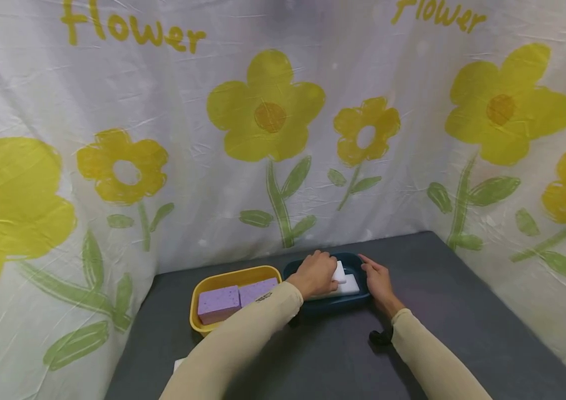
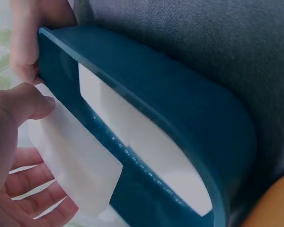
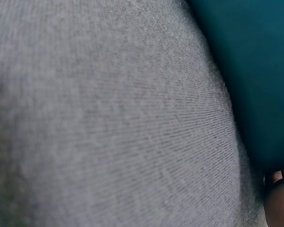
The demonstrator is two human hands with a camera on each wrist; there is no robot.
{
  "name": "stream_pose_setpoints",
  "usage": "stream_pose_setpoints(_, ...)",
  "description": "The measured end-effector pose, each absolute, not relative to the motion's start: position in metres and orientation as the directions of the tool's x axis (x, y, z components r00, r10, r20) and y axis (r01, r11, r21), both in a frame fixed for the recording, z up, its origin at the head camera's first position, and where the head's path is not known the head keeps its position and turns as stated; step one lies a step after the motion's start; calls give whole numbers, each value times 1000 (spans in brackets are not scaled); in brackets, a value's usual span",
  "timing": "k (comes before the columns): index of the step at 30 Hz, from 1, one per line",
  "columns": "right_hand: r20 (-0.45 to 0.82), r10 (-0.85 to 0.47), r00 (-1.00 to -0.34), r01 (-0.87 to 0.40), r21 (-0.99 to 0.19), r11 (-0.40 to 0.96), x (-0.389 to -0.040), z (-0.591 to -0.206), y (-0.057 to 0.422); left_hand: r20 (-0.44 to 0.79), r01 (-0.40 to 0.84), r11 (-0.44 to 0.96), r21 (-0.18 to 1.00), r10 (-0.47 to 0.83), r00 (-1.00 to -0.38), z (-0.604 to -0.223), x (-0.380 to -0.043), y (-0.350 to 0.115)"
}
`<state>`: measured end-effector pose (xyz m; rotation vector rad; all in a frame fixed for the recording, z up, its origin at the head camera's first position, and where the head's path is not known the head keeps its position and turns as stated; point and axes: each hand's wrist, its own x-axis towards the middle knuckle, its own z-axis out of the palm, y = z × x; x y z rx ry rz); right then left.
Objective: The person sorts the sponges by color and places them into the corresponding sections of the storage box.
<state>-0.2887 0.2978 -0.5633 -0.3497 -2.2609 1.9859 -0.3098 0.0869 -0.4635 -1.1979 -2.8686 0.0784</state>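
Observation:
My left hand (image 1: 317,273) is over a dark teal plastic basin (image 1: 358,264) at the back of the table. Between thumb and fingers it grips a white sponge block (image 2: 78,153), tilted above the basin's inside. More white sponge (image 2: 137,137) lies in the basin along its near wall, partly behind the rim in the left wrist view. At the basin's right end, my right hand (image 1: 379,284) holds the rim. Only a bit of that right hand (image 3: 280,205) shows in the right wrist view, low beside the basin's outer wall (image 3: 260,85).
Left of the teal basin stands a yellow basin (image 1: 195,303) with purple speckled sponges (image 1: 219,304) in it. A small white piece (image 1: 178,364) shows beside my left sleeve. The grey table (image 1: 443,289) backs onto a flower-printed curtain (image 1: 188,222).

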Motion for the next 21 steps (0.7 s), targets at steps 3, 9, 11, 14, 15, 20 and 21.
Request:
stream_pose_setpoints(3,-68,241,-968,96,-990,107,-288,-563,298,0,705,708,-48,706,-709,-469,-312,91)
stream_pose_setpoints(9,-56,236,-970,81,-992,99,-288,-566,300,18,691,722,-14,691,-722,-482,-315,99)
stream_pose_setpoints(11,-50,235,-971,76,-992,100,-289,-567,300,28,692,722,-15,692,-721,-485,-316,102)
stream_pose_setpoints(14,-40,237,-971,67,-992,107,-289,-568,301,24,694,720,-23,694,-719,-488,-316,108)
stream_pose_setpoints(15,-37,240,-970,64,-992,106,-290,-568,301,22,694,720,-26,694,-719,-490,-317,109)
stream_pose_setpoints(20,-29,258,-966,59,-992,108,-291,-569,300,26,689,725,-17,689,-724,-499,-320,118)
stream_pose_setpoints(21,-28,260,-965,57,-993,103,-291,-569,299,29,687,727,-15,687,-726,-501,-321,119)
